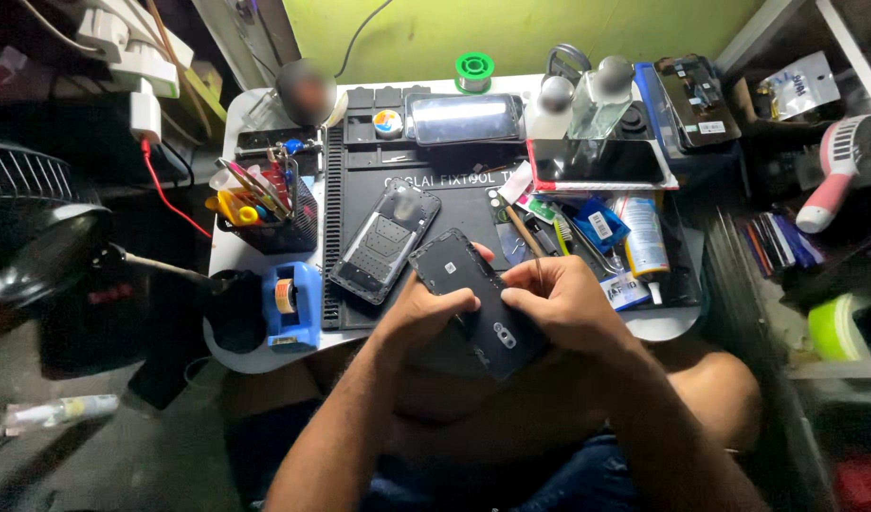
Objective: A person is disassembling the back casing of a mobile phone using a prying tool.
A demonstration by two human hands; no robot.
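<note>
hands gripping phone, opened phone beside

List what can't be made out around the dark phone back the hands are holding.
- Head view: lower end of the dark phone back is covered by the left hand and right hand.
- Its underside faces away from the camera.
- Whether the right hand also holds a tool: fingers hide it.
- Round object at the mat's far corner: blurred.
</note>
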